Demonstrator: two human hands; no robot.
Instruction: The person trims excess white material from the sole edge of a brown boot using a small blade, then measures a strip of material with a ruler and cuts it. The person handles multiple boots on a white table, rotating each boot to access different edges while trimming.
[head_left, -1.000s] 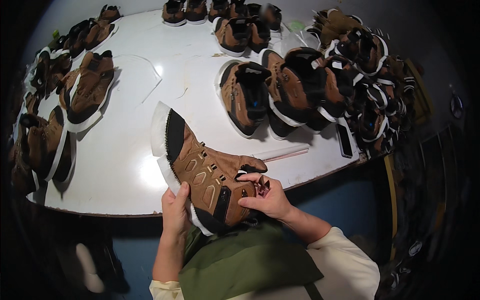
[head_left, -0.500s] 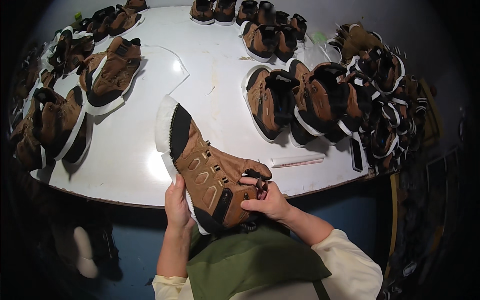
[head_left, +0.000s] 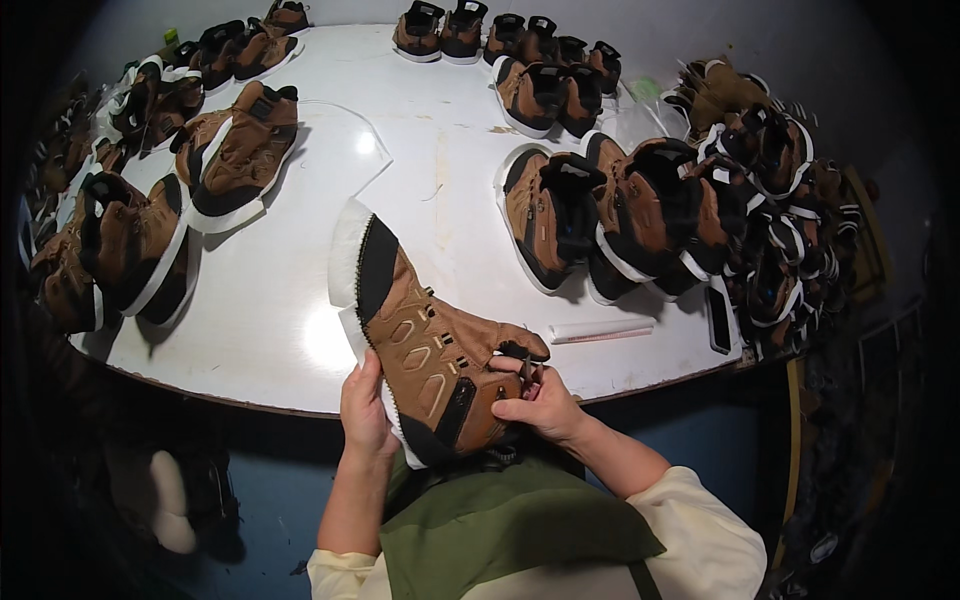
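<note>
I hold a brown and black high-top shoe [head_left: 415,350] with a white sole, turned on its side over the near edge of the table. Its toe points away and slightly left. My left hand [head_left: 368,410] grips the white sole near the heel, thumb up along the edge. My right hand [head_left: 540,402] pinches the ankle collar, the thumb outside and some fingers inside the opening. A small dark tool with a reddish part [head_left: 532,378] shows among the right fingers; its kind is too small to make out.
The white table [head_left: 300,330] carries brown shoes [head_left: 245,160] at left, shoe pairs [head_left: 550,215] at right and more [head_left: 440,35] at the back. A white roll [head_left: 602,330] and a phone [head_left: 718,318] lie at right, beside a heap of shoes [head_left: 770,260].
The whole view has shifted slightly, so table and shoes sit a little lower and further right. Both hands keep the same hold on the shoe.
</note>
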